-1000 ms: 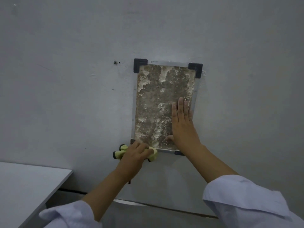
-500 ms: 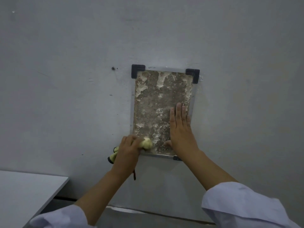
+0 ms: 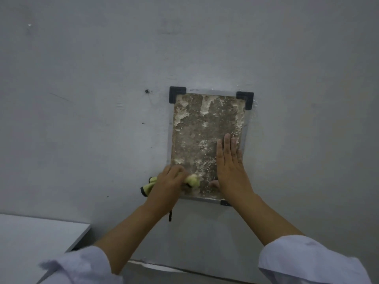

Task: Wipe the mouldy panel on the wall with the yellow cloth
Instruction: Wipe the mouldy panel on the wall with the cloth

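Observation:
The mouldy panel [image 3: 203,128] hangs on the grey wall, a brown and white blotched sheet held by black corner brackets. My left hand [image 3: 167,186] is closed around the bunched yellow cloth [image 3: 192,180] and presses it against the panel's lower left corner. More of the cloth, with a dark hem, sticks out to the left of my fist. My right hand [image 3: 230,167] lies flat with its fingers together on the panel's lower right part. The bottom left bracket is hidden behind my left hand.
A white table [image 3: 30,242] corner reaches in at the lower left, below and left of the panel. A small dark hole [image 3: 146,91] marks the wall left of the top bracket. A pale skirting strip [image 3: 164,267] runs along the wall's foot.
My left hand with the cloth has moved up from just under the panel's bottom edge onto its lower left corner. My right hand has stayed flat on the panel.

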